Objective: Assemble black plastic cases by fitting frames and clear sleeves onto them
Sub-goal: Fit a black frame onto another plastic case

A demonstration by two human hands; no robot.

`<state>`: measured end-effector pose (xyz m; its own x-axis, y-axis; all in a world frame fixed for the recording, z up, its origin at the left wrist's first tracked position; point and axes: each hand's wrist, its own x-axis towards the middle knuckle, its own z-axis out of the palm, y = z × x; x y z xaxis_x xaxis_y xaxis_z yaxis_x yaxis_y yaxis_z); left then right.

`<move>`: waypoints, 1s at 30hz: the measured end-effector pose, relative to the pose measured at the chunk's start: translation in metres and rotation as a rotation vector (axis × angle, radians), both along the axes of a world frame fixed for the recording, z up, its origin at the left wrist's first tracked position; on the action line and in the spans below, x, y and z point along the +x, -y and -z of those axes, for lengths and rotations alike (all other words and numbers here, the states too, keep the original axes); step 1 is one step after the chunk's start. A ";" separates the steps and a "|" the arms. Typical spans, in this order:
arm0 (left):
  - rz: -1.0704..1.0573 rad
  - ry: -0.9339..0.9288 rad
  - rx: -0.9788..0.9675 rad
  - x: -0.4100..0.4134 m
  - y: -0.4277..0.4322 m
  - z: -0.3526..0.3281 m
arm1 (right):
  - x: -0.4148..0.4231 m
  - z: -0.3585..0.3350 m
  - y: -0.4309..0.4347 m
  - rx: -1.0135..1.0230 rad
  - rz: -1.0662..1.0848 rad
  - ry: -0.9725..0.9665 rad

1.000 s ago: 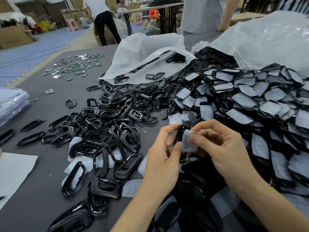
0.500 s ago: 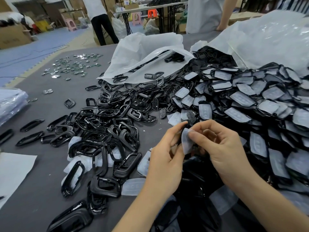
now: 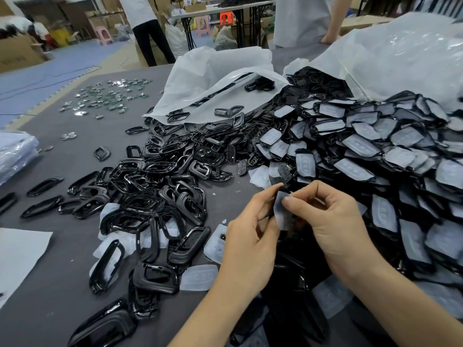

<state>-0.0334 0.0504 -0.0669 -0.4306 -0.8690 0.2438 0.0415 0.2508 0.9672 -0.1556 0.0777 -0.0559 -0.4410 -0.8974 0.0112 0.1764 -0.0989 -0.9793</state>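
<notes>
While the left hand (image 3: 250, 241) and right hand (image 3: 333, 221) both pinch it, the clear sleeve (image 3: 282, 216) stands between them.

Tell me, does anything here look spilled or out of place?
Nothing looks damaged, but it is messy: black frames and sleeved cases spill from the white bags in loose heaps, and stray clear sleeves lie among the frames. The left hand and right hand pinch one clear sleeve.

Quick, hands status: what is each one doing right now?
Left hand: closed, gripping the clear sleeve.
Right hand: closed, pinching the same clear sleeve.
</notes>
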 end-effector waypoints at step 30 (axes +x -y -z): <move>-0.088 -0.187 0.335 0.000 0.004 0.000 | 0.003 -0.008 -0.002 -0.004 -0.253 -0.138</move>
<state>-0.0331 0.0463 -0.0665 -0.3258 -0.9454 0.0078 0.2175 -0.0669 0.9738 -0.1530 0.0798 -0.0481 -0.1976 -0.9785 0.0592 0.0609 -0.0725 -0.9955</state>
